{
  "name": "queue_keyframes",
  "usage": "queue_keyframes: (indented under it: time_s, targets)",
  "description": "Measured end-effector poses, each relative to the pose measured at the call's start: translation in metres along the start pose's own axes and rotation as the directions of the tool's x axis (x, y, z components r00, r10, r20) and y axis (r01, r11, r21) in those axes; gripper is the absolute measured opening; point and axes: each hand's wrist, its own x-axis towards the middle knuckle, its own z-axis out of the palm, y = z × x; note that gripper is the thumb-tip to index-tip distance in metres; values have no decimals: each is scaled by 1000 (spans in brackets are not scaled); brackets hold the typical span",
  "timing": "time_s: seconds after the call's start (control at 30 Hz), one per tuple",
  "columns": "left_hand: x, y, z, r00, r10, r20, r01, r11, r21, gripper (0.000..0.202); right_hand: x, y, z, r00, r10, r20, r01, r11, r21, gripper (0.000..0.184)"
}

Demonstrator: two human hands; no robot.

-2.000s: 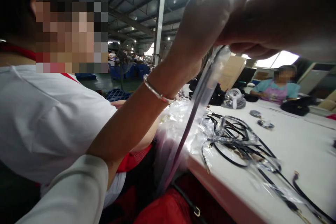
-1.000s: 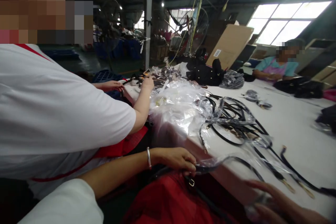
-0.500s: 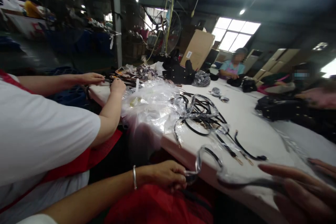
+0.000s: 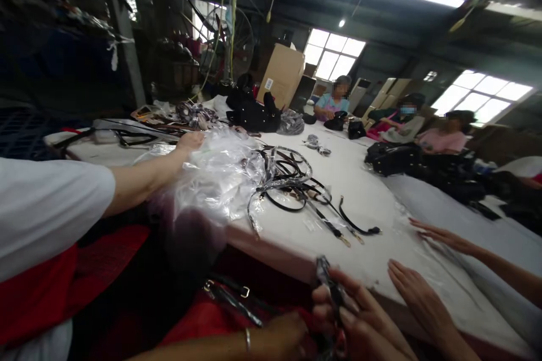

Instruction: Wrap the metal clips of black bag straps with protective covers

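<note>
Two hands meet at 6 o'clock, below the tabletop edge. The right hand [image 4: 359, 321] is closed around a black strap [image 4: 328, 279], which stands up out of the fist toward 12 o'clock. The left hand [image 4: 288, 330], with a bracelet [image 4: 247, 340] on its wrist, lies just beside it at 9 o'clock, in shadow; whether it grips anything cannot be told. Under both is a red bag [image 4: 186, 324] with a buckled strap [image 4: 237, 293] lying across it.

At 3 o'clock an open hand [image 4: 417, 299] rests palm down on the edge of the tabletop [image 4: 381, 192]; its owner cannot be told. Beyond it a co-worker's hand [image 4: 444, 237] lies flat likewise.

Further out, at 12 o'clock, a tangle of straps [image 4: 288, 180] lies on the tabletop, several sheathed in clear film. At 11 o'clock sits a heap of clear bags [image 4: 220, 175], with a second co-worker's hand [image 4: 190, 141] touching its far side. Black handbags [image 4: 389, 159] stand at 1 o'clock.

Judgement: one strap is in hand at the red bag. The tangle appears not yet dealt with, so most of the work looks outstanding.
</note>
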Motion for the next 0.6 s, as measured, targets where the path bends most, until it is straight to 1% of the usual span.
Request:
queue_keyframes:
  time_s: [0.03, 0.1, 0.13, 0.17, 0.2, 0.27, 0.33, 0.43, 0.5, 0.53, 0.6]
  targets:
    - [-3, 2, -10, 999, -5, -43, 5, 1000, -18, 34, 5, 11, 7, 999, 46, 24, -48, 993, 106, 45]
    - [-15, 9, -29, 993, -27, -119, 21, 998, -57, 47, 16, 32, 18, 990, 117, 82, -137, 944, 301, 51]
    - [-22, 15, -37, 989, -33, -147, 17, 994, -112, 54, 21, 43, 23, 986, 133, 102, -160, 924, 346, 55]
    - [-29, 20, -43, 985, -32, -167, 0, 982, -188, 60, 27, 54, 27, 985, 135, 108, -164, 927, 337, 60]
    - [-37, 26, -47, 984, -24, -179, -27, 962, -273, 62, 32, 64, 31, 986, 133, 98, -156, 942, 297, 64]
    - [-47, 35, -49, 980, -12, -198, -72, 909, -411, 59, 39, 82, 39, 992, 115, 60, -122, 981, 151, 69]
    - [-52, 38, -47, 978, -26, -207, -74, 886, -457, 56, 43, 94, 48, 997, 75, 33, -74, 997, -32, 69]
    - [-49, 35, -42, 975, -52, -218, -46, 905, -422, 54, 44, 103, 59, 1000, 14, 10, -11, 968, -252, 64]
    - [-46, 31, -42, 970, -52, -237, -39, 930, -365, 47, 43, 105, 60, 1000, -21, 6, 22, 937, -349, 60]
    - [-46, 31, -43, 967, -55, -249, -33, 941, -337, 43, 42, 104, 59, 998, -44, 33, 54, 920, -388, 59]
    - [-47, 31, -46, 967, -67, -244, -9, 954, -299, 38, 42, 104, 52, 988, -80, 131, 131, 884, -450, 54]
